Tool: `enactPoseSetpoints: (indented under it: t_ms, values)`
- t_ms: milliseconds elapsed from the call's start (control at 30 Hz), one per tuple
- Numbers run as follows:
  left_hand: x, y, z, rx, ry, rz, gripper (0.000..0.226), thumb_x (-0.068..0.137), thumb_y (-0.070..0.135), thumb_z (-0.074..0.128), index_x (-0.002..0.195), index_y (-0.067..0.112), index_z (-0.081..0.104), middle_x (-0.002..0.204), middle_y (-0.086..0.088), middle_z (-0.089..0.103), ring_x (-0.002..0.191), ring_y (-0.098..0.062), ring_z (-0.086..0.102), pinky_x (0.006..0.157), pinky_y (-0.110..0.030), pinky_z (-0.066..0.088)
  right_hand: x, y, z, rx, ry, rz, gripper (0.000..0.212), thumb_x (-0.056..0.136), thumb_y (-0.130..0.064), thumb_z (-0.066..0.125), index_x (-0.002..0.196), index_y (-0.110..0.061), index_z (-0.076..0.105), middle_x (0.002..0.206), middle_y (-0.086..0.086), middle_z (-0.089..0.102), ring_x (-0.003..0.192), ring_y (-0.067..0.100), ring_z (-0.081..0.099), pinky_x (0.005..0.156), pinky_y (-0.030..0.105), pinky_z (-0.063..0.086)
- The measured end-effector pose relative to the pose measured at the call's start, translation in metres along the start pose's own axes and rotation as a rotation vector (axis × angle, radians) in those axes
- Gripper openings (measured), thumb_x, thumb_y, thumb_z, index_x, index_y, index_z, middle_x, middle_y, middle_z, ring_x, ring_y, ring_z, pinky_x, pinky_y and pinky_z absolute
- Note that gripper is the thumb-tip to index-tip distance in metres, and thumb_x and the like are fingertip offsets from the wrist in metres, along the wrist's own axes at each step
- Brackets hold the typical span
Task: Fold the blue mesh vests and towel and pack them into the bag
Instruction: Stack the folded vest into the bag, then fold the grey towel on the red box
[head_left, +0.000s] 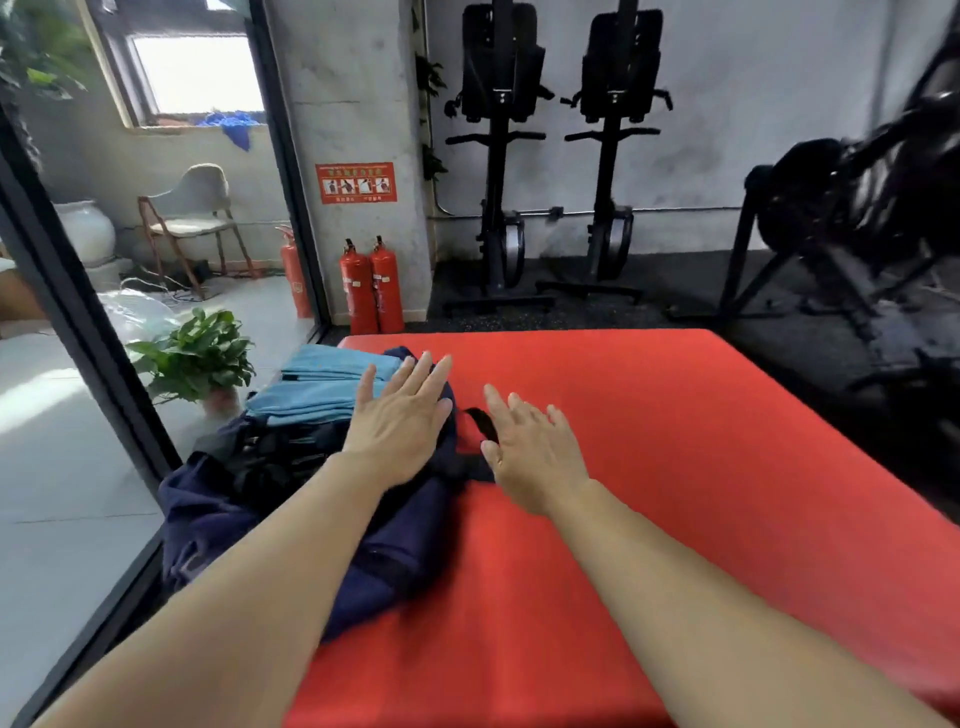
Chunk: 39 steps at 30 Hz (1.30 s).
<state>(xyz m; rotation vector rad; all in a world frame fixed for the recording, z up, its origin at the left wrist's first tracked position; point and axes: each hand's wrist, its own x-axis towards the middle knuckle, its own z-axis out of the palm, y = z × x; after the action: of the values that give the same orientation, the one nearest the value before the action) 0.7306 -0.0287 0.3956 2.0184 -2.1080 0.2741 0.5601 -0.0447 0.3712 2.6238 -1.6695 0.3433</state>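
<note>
From the head camera, a dark navy bag (395, 535) lies along the left edge of the red padded surface (675, 467), partly hanging over that edge. A stack of folded light-blue cloth (322, 389) sits at the bag's far end, near the far-left corner; whether it is towel or vest cannot be told. The left hand (400, 431) lies flat on the bag, fingers straight and together, touching the cloth's near side and gripping nothing. The right hand (530, 452) is just beside it with its fingers spread and relaxed. It holds nothing, and its thumb is near a black strap (480, 421). Beyond the far edge stand two red fire extinguishers (371, 286) and a potted plant (197, 353).
</note>
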Motion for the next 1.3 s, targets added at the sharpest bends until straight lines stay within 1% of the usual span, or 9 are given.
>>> enactPoseSetpoints:
  t_ms: [100, 267, 367, 533, 700, 800, 933, 1167, 1300]
  values:
    - [-0.004, 0.072, 0.008, -0.085, -0.054, 0.094, 0.054, 0.106, 0.038, 0.021, 0.157, 0.03, 0.001, 0.165, 0.005, 0.003, 0.152, -0.015, 0.003, 0.119, -0.049, -0.007, -0.049, 0.049, -0.015, -0.098, -0.026, 0.129, 0.066, 0.103, -0.039, 0.034, 0.156, -0.021, -0.002, 0.161, 0.018, 0.012, 0.147, 0.027, 0.021, 0.118, 0.046, 0.01]
    - [-0.023, 0.189, 0.013, -0.139, -0.146, 0.264, 0.054, 0.107, 0.037, 0.019, 0.156, 0.031, -0.001, 0.165, 0.005, 0.001, 0.152, -0.016, 0.003, 0.119, -0.052, -0.007, -0.141, 0.124, -0.043, -0.204, -0.015, 0.356, 0.069, 0.101, -0.038, 0.038, 0.155, -0.02, -0.001, 0.16, 0.021, 0.01, 0.143, 0.032, 0.029, 0.118, 0.047, 0.014]
    - [-0.037, 0.255, 0.007, -0.159, -0.147, 0.382, 0.054, 0.107, 0.036, 0.019, 0.156, 0.03, -0.001, 0.165, 0.005, 0.002, 0.152, -0.017, 0.004, 0.119, -0.054, -0.005, -0.195, 0.162, -0.055, -0.25, -0.014, 0.473, 0.071, 0.102, -0.039, 0.037, 0.155, -0.017, -0.004, 0.16, 0.022, 0.009, 0.141, 0.032, 0.031, 0.117, 0.048, 0.017]
    - [-0.057, 0.359, -0.003, -0.174, -0.157, 0.573, 0.053, 0.107, 0.036, 0.019, 0.156, 0.03, 0.0, 0.165, 0.005, 0.003, 0.151, -0.016, 0.007, 0.118, -0.055, -0.003, -0.27, 0.218, -0.071, -0.288, 0.014, 0.629, 0.071, 0.101, -0.039, 0.038, 0.156, -0.015, -0.001, 0.16, 0.022, 0.01, 0.14, 0.031, 0.033, 0.116, 0.048, 0.019]
    - [-0.07, 0.448, 0.002, -0.136, -0.188, 0.729, 0.054, 0.107, 0.038, 0.018, 0.157, 0.029, 0.0, 0.165, 0.004, 0.004, 0.151, -0.016, 0.009, 0.119, -0.056, -0.001, -0.332, 0.276, -0.081, -0.262, 0.026, 0.761, 0.066, 0.103, -0.033, 0.034, 0.156, -0.017, -0.001, 0.161, 0.022, 0.008, 0.141, 0.033, 0.031, 0.117, 0.049, 0.017]
    - [-0.076, 0.498, 0.007, -0.12, -0.221, 0.796, 0.053, 0.107, 0.037, 0.018, 0.156, 0.03, -0.001, 0.165, 0.005, 0.003, 0.151, -0.015, 0.008, 0.118, -0.056, -0.003, -0.366, 0.311, -0.08, -0.25, 0.017, 0.836, 0.066, 0.103, -0.035, 0.034, 0.155, -0.017, -0.002, 0.161, 0.022, 0.007, 0.142, 0.034, 0.03, 0.117, 0.05, 0.017]
    - [-0.084, 0.562, 0.024, -0.095, -0.25, 0.878, 0.054, 0.107, 0.038, 0.018, 0.157, 0.03, -0.001, 0.165, 0.005, 0.003, 0.151, -0.015, 0.007, 0.118, -0.055, -0.003, -0.414, 0.352, -0.073, -0.226, -0.006, 0.922, 0.068, 0.103, -0.039, 0.035, 0.155, -0.016, -0.001, 0.161, 0.023, 0.007, 0.14, 0.034, 0.033, 0.117, 0.05, 0.019]
    - [-0.111, 0.673, 0.06, -0.05, -0.345, 1.016, 0.054, 0.107, 0.038, 0.017, 0.157, 0.029, -0.002, 0.165, 0.005, 0.002, 0.151, -0.016, 0.008, 0.119, -0.055, -0.003, -0.5, 0.431, -0.043, -0.132, -0.083, 1.113, 0.067, 0.104, -0.038, 0.034, 0.155, -0.016, -0.001, 0.161, 0.021, 0.005, 0.14, 0.035, 0.033, 0.116, 0.05, 0.02]
    - [-0.128, 0.732, 0.093, 0.002, -0.411, 1.11, 0.054, 0.107, 0.038, 0.016, 0.157, 0.028, -0.003, 0.165, 0.006, 0.001, 0.151, -0.016, 0.008, 0.119, -0.054, -0.003, -0.542, 0.475, -0.014, -0.078, -0.116, 1.187, 0.065, 0.103, -0.037, 0.034, 0.155, -0.015, 0.001, 0.161, 0.021, 0.006, 0.138, 0.037, 0.036, 0.114, 0.049, 0.022]
